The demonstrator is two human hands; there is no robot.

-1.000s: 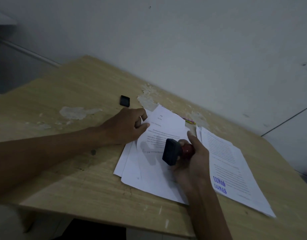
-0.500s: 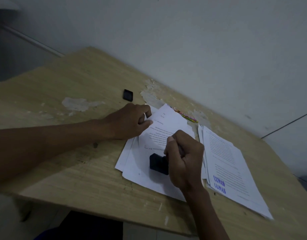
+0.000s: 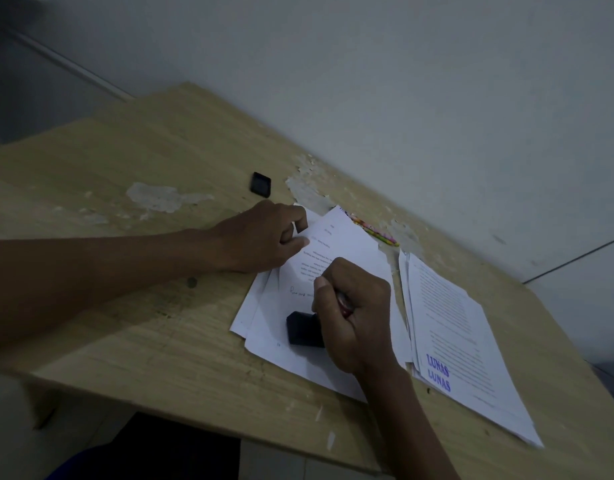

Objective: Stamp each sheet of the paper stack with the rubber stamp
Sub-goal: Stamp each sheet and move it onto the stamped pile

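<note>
A loose stack of white printed sheets (image 3: 347, 237) lies on the wooden desk (image 3: 160, 341). My right hand (image 3: 354, 306) grips the red handle of a rubber stamp (image 3: 303, 329), whose black base presses flat on the lower part of the top sheet. My left hand (image 3: 264, 237) rests on the stack's upper left edge, its thumb and fingers curled on the paper's edge. To the right lies a second pile of sheets (image 3: 465, 334); its top sheet bears two blue "LUNAS" marks (image 3: 438, 372).
A small black square cap or pad (image 3: 260, 183) sits on the desk behind my left hand. A colourful pencil (image 3: 374, 230) lies behind the stack near the white wall. The desk surface is chipped in patches. The desk's front edge runs close below the papers.
My right hand turned the stamp face-down and lowered it from above the sheet onto the lower part of the top sheet. My left hand stayed on the stack's edge.
</note>
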